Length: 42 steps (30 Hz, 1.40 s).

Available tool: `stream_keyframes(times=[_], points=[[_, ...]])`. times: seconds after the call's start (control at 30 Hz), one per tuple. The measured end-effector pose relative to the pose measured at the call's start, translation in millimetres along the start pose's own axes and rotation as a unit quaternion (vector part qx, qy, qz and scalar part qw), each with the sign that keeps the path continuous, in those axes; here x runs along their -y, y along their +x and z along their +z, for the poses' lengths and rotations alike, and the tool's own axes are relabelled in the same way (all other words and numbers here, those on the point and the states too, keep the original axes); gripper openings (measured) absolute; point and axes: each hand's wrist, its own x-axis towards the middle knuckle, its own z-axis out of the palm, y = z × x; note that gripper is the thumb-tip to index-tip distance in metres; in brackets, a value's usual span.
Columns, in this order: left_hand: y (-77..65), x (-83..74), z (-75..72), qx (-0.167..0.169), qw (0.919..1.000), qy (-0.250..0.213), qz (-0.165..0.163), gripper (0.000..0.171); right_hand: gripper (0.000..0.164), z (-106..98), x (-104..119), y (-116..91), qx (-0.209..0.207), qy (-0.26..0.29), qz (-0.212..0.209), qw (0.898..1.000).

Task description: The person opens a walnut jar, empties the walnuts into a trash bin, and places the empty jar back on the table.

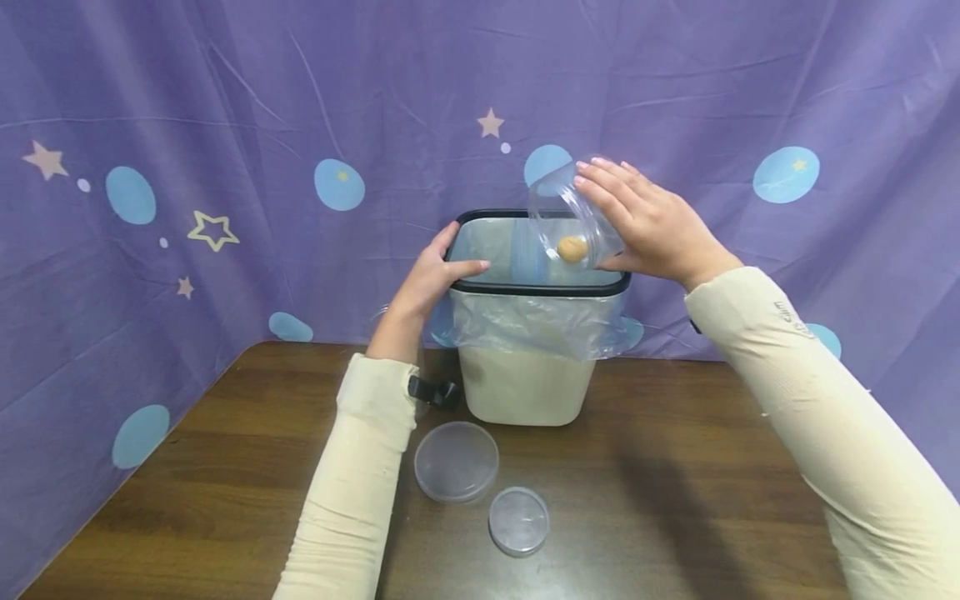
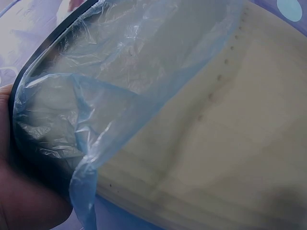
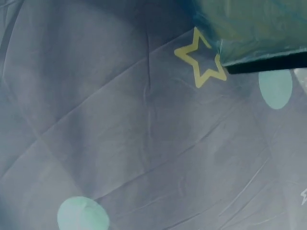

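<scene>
A cream trash bin with a black rim stands on the table, lined with a thin translucent blue bag folded over its outside. My left hand grips the rim at the left, thumb over the inner side; part of this hand shows in the left wrist view beside the bag. Over the bin's right side, my right hand holds a clear plastic jar tipped sideways, its mouth toward the bin. Inside the jar lies a round yellowish-brown lump.
Two clear round lids lie on the wooden table before the bin: a larger lid and a smaller lid. A purple patterned curtain hangs close behind the bin.
</scene>
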Motion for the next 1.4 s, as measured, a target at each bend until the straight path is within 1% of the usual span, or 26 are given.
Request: stream_keyframes(times=[0.1,0.17,0.33,0.4,0.5,0.57,0.73,0.87,1.07,1.2,1.27,1.4], points=[[-0.1,0.4,0.8,0.002,1.0,0.0,0.0,0.088,0.104,2.4,-0.3,-1.6,0.003,-0.002,0.003,1.0],[-0.4,0.3,1.2,0.002,1.0,-0.001,0.0,0.088,0.103,3.5,-0.9,-2.7,-0.003,0.002,0.013,1.0],[-1.9,-0.8,1.1,0.001,1.0,-0.005,0.0,0.088,0.106,4.5,-2.5,-4.1,-0.049,0.022,0.047,0.997],[-2.5,-1.8,0.6,0.001,1.0,-0.005,0.0,0.088,0.106,4.1,-3.2,-4.3,-0.048,0.021,0.04,0.998],[-3.3,-2.1,0.2,0.0,1.0,-0.006,-0.001,0.088,0.102,3.6,-4.2,-5.0,-0.025,0.012,0.015,0.999],[-3.5,-2.0,0.2,-0.001,1.0,-0.006,0.001,0.088,0.1,3.0,-5.4,-5.3,-0.019,0.009,0.009,1.0],[-2.4,-0.8,1.5,0.001,1.0,-0.005,0.006,0.087,0.103,2.0,-7.7,-8.2,-0.046,0.022,0.028,0.998],[-1.8,-0.3,1.3,0.002,0.9999,-0.01,0.003,0.087,0.104,2.1,-9.0,-10.8,-0.06,0.031,0.038,0.997],[-1.9,-3.3,0.4,0.008,0.9998,-0.019,-0.002,0.087,0.103,1.2,-11.3,-13.5,-0.067,0.03,0.041,0.996],[-4.9,-8.0,0.9,0.008,0.9998,-0.016,-0.006,0.086,0.102,-0.4,-12.1,-12.8,-0.076,0.024,0.049,0.996],[-4.8,-7.0,1.0,0.004,0.9999,-0.013,-0.005,0.086,0.102,-1.3,-11.3,-11.2,-0.072,0.021,0.042,0.996],[-1.7,-1.4,1.4,0.001,0.9999,-0.011,0.003,0.087,0.094,-5.2,-9.3,-8.0,-0.021,0.004,-0.008,1.0]])
